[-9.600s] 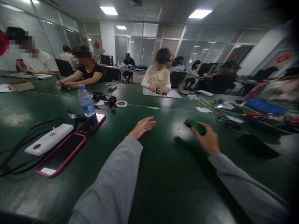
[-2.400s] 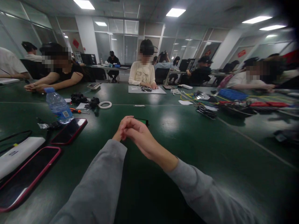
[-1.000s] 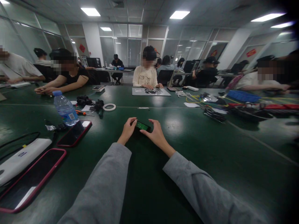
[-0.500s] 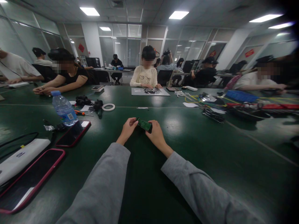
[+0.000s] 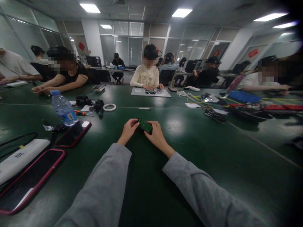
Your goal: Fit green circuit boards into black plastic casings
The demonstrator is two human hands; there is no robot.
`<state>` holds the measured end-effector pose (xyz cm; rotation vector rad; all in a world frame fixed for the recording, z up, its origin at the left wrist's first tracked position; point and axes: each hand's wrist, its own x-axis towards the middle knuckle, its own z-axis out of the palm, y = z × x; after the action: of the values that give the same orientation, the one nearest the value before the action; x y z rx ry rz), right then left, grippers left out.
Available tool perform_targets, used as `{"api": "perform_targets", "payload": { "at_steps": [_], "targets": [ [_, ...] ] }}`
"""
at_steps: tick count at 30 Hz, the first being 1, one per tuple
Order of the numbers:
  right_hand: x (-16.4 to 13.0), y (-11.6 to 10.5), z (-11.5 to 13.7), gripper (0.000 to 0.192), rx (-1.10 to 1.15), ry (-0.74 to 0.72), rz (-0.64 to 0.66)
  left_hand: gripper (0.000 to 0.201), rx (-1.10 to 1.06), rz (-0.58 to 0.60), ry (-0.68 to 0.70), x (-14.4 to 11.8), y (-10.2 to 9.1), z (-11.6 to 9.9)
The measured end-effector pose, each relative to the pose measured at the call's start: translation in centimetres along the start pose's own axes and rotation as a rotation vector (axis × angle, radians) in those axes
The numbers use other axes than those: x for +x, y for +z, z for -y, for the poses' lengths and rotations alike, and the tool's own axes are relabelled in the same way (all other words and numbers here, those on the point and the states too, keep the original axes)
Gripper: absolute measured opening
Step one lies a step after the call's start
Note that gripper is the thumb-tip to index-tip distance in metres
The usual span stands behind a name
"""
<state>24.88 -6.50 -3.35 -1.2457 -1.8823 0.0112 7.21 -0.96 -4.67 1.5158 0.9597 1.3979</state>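
A small green circuit board [image 5: 145, 125] with a dark edge is held between my two hands, tilted, just above the green table [image 5: 146, 176]. My left hand [image 5: 129, 130] pinches its left end between thumb and fingers. At the board's right end, my right hand [image 5: 156, 134] grips it, the thumb at the lower corner and the fingers behind. The fingertips behind the board are hidden.
To my left are a water bottle [image 5: 63, 108], two phones [image 5: 74, 135] in red cases and a white power bank [image 5: 22, 160]. Farther off lie a screwdriver [image 5: 84, 113], a tape roll [image 5: 109, 107] and black cables [image 5: 215, 115]. A person [image 5: 146, 74] sits opposite.
My right hand has shifted slightly left and up along the board's right end. The board stays in both hands, and the whole view has moved a little.
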Motion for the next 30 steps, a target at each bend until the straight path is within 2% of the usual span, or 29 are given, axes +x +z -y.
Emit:
{"api": "perform_targets", "payload": {
  "at_steps": [6, 12, 21, 30],
  "targets": [
    [0.02, -0.34, 0.43, 0.042, 0.087, 0.011, 0.024, 0.027, 0.006, -0.019, -0.003, -0.19, -0.18, -0.39],
    [0.03, -0.14, 0.09, 0.048, 0.13, -0.01, 0.045, 0.027, -0.006, -0.027, -0.016, -0.33, -0.22, -0.71],
    [0.02, 0.05, 0.01, 0.047, 0.179, -0.046, 0.041, 0.026, -0.013, -0.045, 0.002, 0.0, -0.18, 0.0],
    [0.0, 0.19, -0.22, 0.049, 0.162, -0.022, 0.069, 0.027, -0.016, -0.052, 0.003, -0.17, -0.25, -0.01]
  ]
}}
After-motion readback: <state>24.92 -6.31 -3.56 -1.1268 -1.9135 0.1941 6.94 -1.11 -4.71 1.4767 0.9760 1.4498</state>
